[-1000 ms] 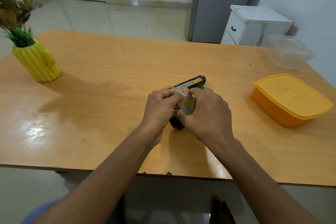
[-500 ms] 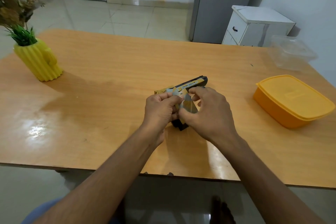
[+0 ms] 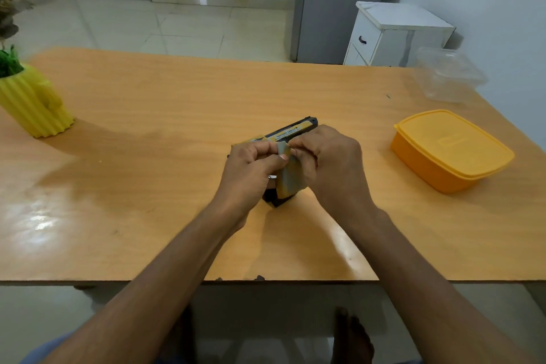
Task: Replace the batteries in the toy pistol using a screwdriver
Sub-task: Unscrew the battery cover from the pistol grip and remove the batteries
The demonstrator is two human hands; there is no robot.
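The toy pistol (image 3: 291, 131) lies on the wooden table (image 3: 177, 115) near the middle of the view, its black-and-yellow barrel pointing toward two o'clock and its black grip end toward six o'clock, nearer the person. Both hands work over it. The left hand (image 3: 251, 168) is curled, its fingertips pinching the upper corner of a grey-gold cover piece (image 3: 289, 177) that stands tilted up over the pistol's grip. The right hand (image 3: 331, 162) is curled as well, with thumb and forefinger meeting the same upper corner from the other side, so the two hands nearly touch there. Whether the cover piece is fully free of the pistol or joined at its lower edge cannot be told, since the hands hide that part. A small pale glint shows under the left hand beside the grip; what it is cannot be made out.

At nine o'clock, by the table's left edge, stands a ribbed yellow cactus-shaped vase (image 3: 32, 106) with green and dried sprigs. At three o'clock sits an orange lidded container (image 3: 452, 151), and beyond it at two o'clock a clear plastic tub (image 3: 449, 74) near the wall. Off the table at one o'clock are a white bedside cabinet (image 3: 396, 35) and a grey refrigerator (image 3: 336, 3).
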